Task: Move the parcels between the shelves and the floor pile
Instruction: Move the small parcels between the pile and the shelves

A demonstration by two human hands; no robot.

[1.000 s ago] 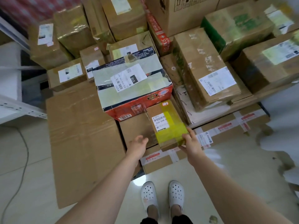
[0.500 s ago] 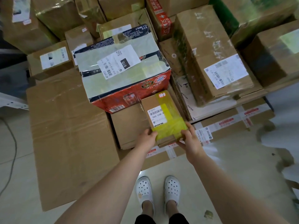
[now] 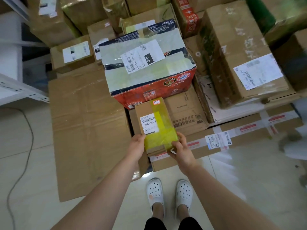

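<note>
Head view: tiled floor, box pile, shelf at left.
Left hand and right hand grip the parcel at its near end; its long axis points away toward the pile.

Your left hand and right hand cover the near corners of the small parcel they grip, the fingers under it are out of sight, and the lower lines of its label are too small to read. The parcel hides part of the brown box below it and the lower edge of the red carton. The white shelf is cut off by the left edge, the top row of parcels by the upper edge, and the pale shape at far right is too blurred to name.
</note>
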